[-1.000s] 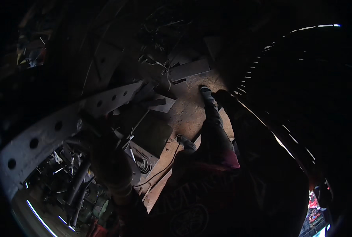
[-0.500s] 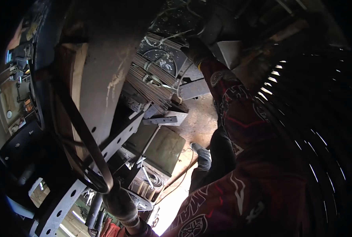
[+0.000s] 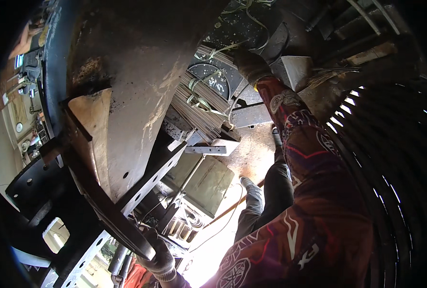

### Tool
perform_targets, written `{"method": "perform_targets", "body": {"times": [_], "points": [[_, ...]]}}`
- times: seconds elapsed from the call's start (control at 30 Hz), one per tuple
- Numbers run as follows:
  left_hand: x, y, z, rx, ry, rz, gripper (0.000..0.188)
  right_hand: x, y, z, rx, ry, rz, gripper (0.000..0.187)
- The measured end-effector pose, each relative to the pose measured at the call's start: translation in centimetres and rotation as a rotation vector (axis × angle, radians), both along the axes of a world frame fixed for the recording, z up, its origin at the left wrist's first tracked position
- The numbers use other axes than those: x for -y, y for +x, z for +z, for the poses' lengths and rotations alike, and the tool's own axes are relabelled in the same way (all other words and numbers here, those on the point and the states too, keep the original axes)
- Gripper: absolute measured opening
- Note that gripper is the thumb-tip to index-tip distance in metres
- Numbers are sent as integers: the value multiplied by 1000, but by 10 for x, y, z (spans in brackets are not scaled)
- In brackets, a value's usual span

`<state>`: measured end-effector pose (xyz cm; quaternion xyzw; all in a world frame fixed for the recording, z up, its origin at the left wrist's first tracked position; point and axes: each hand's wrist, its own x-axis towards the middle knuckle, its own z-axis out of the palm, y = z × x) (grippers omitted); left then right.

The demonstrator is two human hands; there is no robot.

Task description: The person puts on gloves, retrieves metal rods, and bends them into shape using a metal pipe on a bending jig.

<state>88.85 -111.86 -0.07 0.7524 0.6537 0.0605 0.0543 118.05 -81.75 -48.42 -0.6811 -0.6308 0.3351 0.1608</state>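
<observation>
At the lower left, my gloved left hand [image 3: 160, 258] is closed around the near end of a long, flat dark metal bar [image 3: 112, 218]. The bar runs up and to the left, past a triangular piece of wood [image 3: 91, 129] at the edge of a big brownish metal plate [image 3: 141, 72]. My right arm stretches far forward in a dark red printed sleeve. Its gloved right hand [image 3: 253, 66] is beside a bundle of thin metal rods [image 3: 205, 103] tied with pale green strapping. Shadow hides the right fingertips, so what they touch is unclear.
A perforated metal beam [image 3: 148, 180] crosses diagonally beneath the plate. Below the rods stands a greenish-grey box [image 3: 206, 185], with a metal rod leaning over it and coiled cable [image 3: 193, 221] nearby. Dark slats with bright gaps [image 3: 345, 108] fill the right side.
The whole view has shifted, so most things appear further right and lower. The bar's near end now shows at my left hand. My right hand remains by the rods.
</observation>
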Motion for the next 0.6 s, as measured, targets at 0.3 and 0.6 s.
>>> {"method": "perform_targets", "body": {"times": [0.3,0.6], "points": [[-5,6,-2,-127,-21,-26,25,28,5,-35,-132,251,-99,30],[5,-7,2,-78,-10,14,25,43,14,-4,-115,1,-9,38]]}}
